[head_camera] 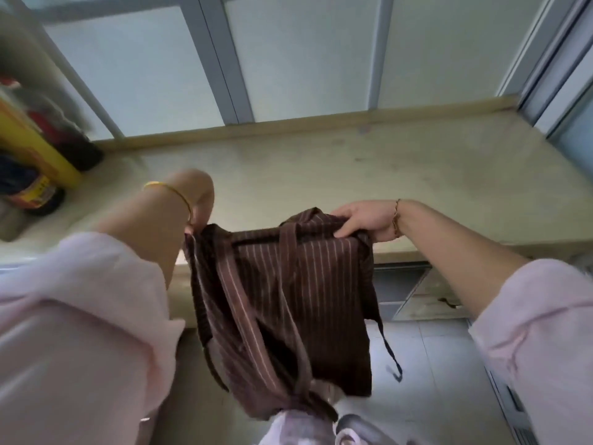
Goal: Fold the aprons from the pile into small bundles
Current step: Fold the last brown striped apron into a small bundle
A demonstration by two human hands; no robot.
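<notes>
A brown striped apron [288, 284] hangs in the air before the edge of a pale beige countertop [385, 175]. The left hand [200, 200] and right hand [362, 220] each grip a top corner. Frosted windows [305, 59] back the counter, blurred bottles [35, 194] stand at its left end, and grey floor tiles [433, 380] lie below.

The apron [288, 284] hangs before the bench [385, 175] edge, its top held between the left grip [199, 203] at 10 o'clock and the right grip [362, 220] at 2. Bottles [35, 187] stand on the bench at 9 o'clock, windows [305, 59] behind at 12, and the floor [433, 364] lies below at 5.
</notes>
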